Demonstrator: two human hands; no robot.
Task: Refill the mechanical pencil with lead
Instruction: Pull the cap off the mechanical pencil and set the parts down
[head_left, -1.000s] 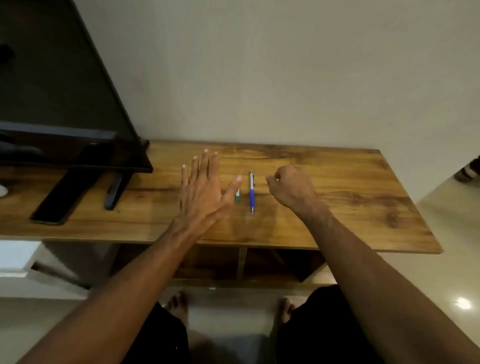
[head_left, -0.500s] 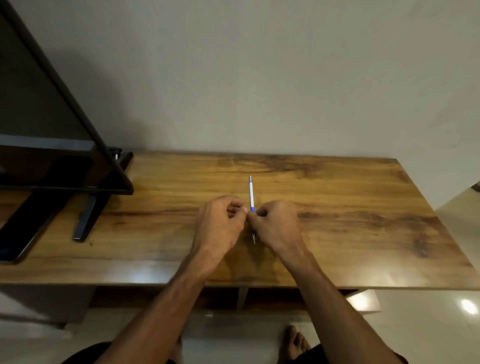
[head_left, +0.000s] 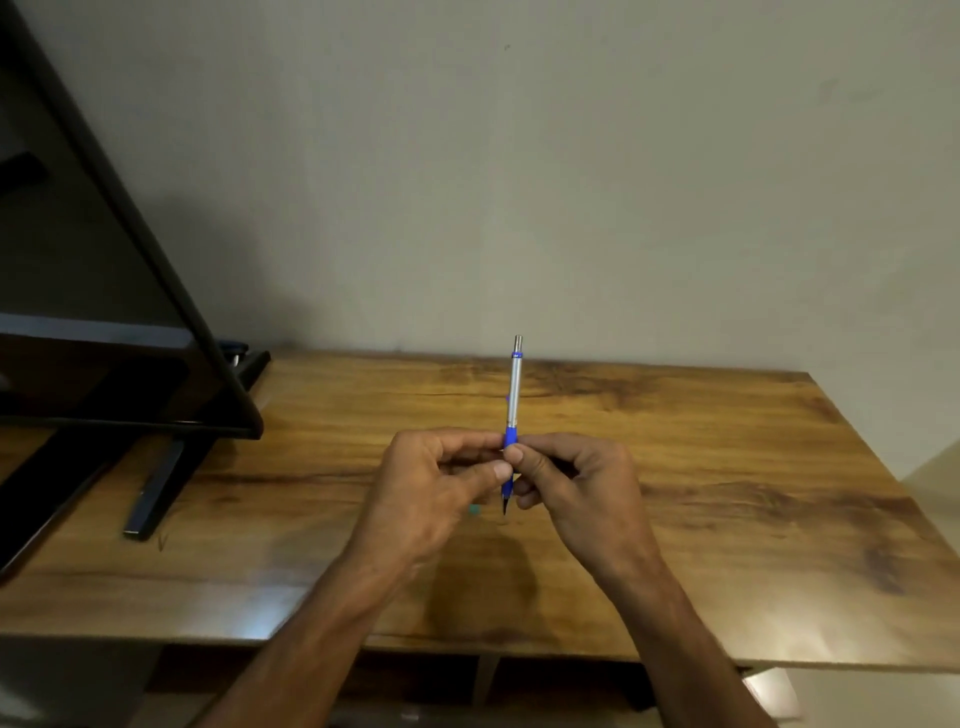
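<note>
left hand (head_left: 436, 488) from 9 o'clock and right hand (head_left: 587, 493) from 3 pinch the pencil (head_left: 514, 395) by its grip above the desk (head_left: 727, 493), cap at 12, likely steadied for uncapping.

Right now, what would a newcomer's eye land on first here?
The mechanical pencil, with a silver barrel and a blue grip, stands nearly upright at mid-frame, cap end up and tip down above the wooden table. The left hand and right hand meet at its blue grip and pinch it from either side. At far left, a large black screen on its stand takes up that end of the table.
</note>
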